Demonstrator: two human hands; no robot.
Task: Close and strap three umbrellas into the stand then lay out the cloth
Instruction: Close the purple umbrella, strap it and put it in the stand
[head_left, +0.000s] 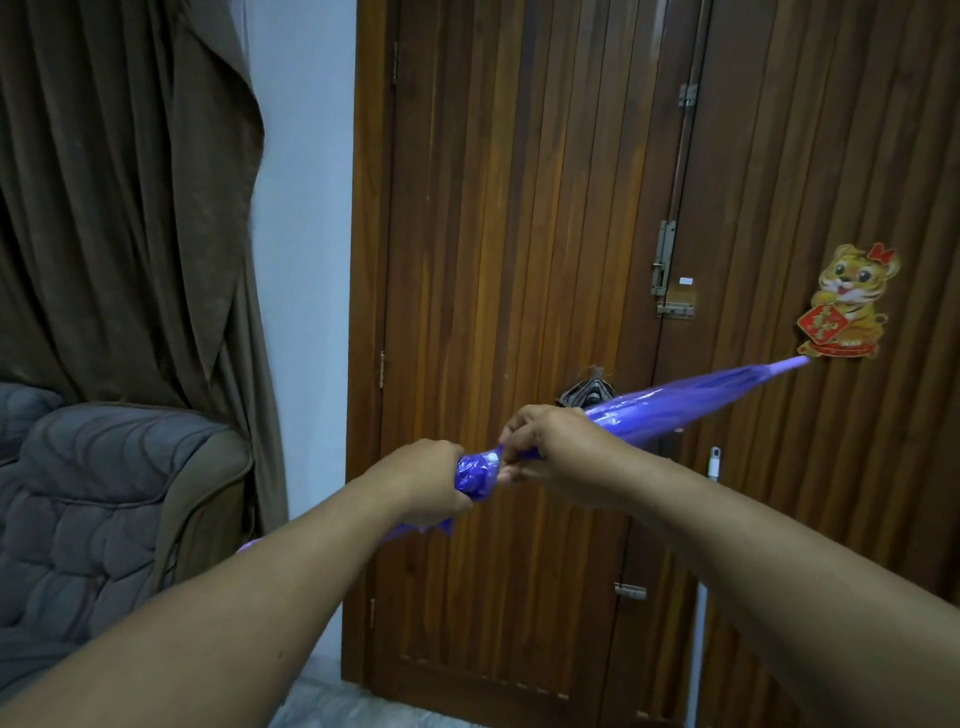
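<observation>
Item: one purple umbrella (691, 397), folded, which we held across the middle of the frame, its tip reaching toward the right edge just below a tiger sticker (847, 304) and its lower end dipping out of sight behind our left forearm. Our left hand (426, 480) was clamped around the bunched canopy fabric at centre frame, fingers curled tight. Our right hand (550, 452), just right of it and almost touching, pinched a small piece of purple material at the gathered part; whether that was the strap we could not tell. Backdrop: a double wooden door (519, 234) filling the centre and right of the frame, with metal latches (667, 270) along its middle seam. Behind the umbrella, at the door's mid-height, a dark striped object (584, 389) showed partly, too hidden to identify. Upper left: a brown curtain (119, 197). Lower left: a grey quilted armchair (98, 509). Between curtain and door: a strip of pale wall (306, 234).
</observation>
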